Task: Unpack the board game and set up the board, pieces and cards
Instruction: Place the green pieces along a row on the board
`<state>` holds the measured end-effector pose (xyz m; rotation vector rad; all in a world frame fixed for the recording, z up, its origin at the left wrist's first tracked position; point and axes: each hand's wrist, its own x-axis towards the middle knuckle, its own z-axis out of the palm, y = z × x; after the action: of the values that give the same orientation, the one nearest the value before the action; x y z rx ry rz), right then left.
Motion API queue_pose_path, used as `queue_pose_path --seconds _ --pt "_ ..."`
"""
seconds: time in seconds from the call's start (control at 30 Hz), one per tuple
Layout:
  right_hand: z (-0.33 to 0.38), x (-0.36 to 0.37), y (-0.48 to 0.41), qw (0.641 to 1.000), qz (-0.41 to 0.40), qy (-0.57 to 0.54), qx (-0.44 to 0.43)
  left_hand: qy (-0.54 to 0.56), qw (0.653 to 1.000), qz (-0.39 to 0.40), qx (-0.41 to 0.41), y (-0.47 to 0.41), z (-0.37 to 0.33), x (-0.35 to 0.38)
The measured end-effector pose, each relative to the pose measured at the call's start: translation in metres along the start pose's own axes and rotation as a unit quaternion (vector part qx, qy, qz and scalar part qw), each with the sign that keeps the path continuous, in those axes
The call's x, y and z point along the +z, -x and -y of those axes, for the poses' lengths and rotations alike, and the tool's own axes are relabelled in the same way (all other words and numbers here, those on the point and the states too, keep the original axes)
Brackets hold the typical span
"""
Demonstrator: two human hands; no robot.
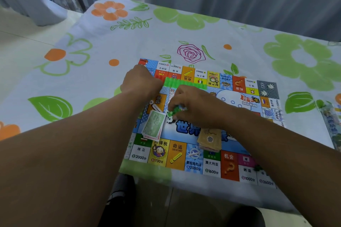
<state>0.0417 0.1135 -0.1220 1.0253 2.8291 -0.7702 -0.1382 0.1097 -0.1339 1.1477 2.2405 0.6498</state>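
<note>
The board (212, 167) lies flat on the flowered tablecloth (184, 29). Over its middle the right hand (195, 108) pinches small green pieces (173, 112), just right of a stack of green notes (154, 125). The left hand (141, 84) curls by a green strip (186, 85) at the far left; whether it grips, I cannot tell.

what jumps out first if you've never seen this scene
The colourful game board lies flat on a flower-print tablecloth. Over its centre the right hand pinches small green pieces, with a stack of green 500 notes just to their left. The left hand sits at the end of a green strip.
</note>
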Motion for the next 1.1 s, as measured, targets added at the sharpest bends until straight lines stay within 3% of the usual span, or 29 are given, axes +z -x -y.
queue_pose_path --seconds 0.5,0.67,0.77,0.9,1.1 --pt "-0.024 -0.013 0.013 0.998 -0.05 0.008 0.039 -0.002 1.0 0.0 -0.005 0.0 -0.001 0.0" --pt "-0.028 -0.025 0.017 0.986 -0.123 -0.085 0.07 -0.003 1.0 -0.002 -0.004 -0.001 0.0 0.0" --pt "-0.038 -0.024 0.022 0.981 -0.153 -0.062 0.097 -0.003 1.0 -0.003 -0.006 0.0 -0.001 0.0" --pt "-0.045 -0.017 0.024 0.983 -0.137 -0.011 0.119 -0.003 1.0 0.002 -0.006 -0.001 -0.001 0.0" --pt "-0.044 -0.016 0.023 0.985 -0.112 -0.021 0.127 -0.003 1.0 -0.002 -0.004 -0.002 0.0 0.0"
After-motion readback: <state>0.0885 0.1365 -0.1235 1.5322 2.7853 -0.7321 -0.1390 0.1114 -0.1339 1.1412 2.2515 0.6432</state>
